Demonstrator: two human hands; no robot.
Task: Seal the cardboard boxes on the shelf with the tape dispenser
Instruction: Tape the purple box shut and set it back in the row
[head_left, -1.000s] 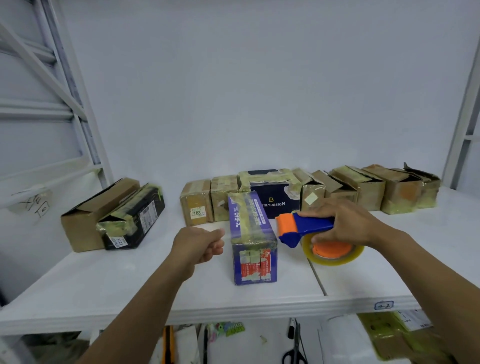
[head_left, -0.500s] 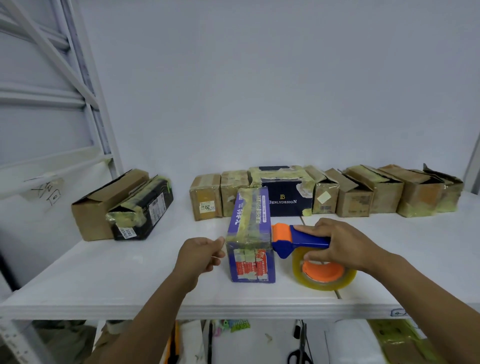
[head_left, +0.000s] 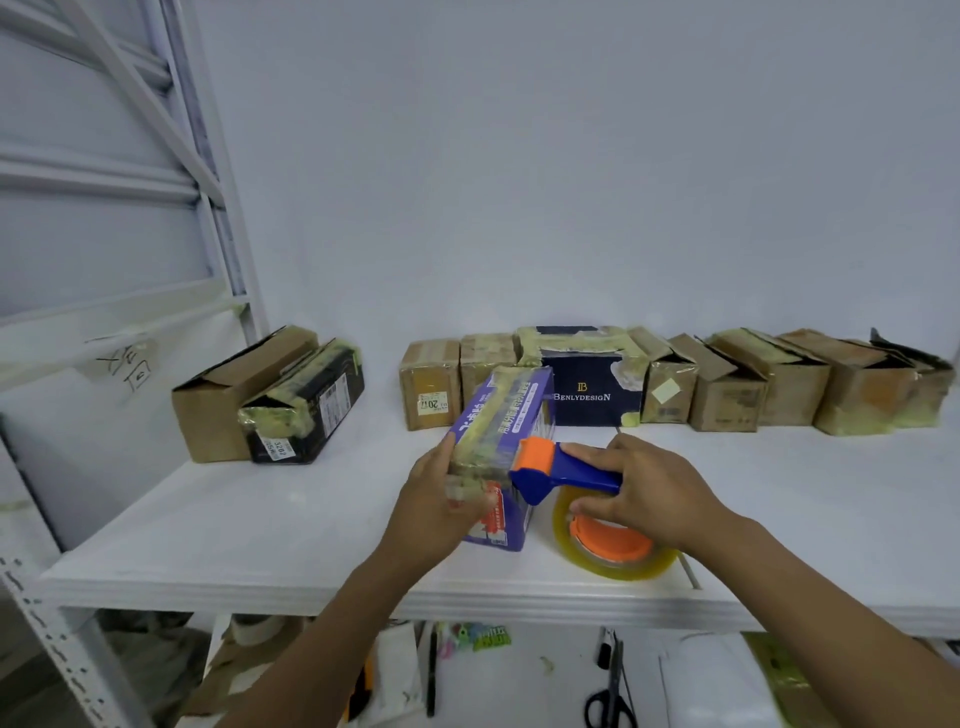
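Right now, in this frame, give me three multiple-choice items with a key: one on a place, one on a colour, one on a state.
1. Where is the tape dispenser relative to the purple box?
A) on top of it
B) at its right side
C) behind it

2. The dispenser's handle is
A) blue
B) green
C) white

3. The left hand
A) lies flat on the shelf
B) hangs empty
C) grips the purple box's near end

Key:
1 B, its orange head meets the box's right side.
2 A, blue shows under the right hand that holds it.
3 C, its fingers wrap the box's near end.
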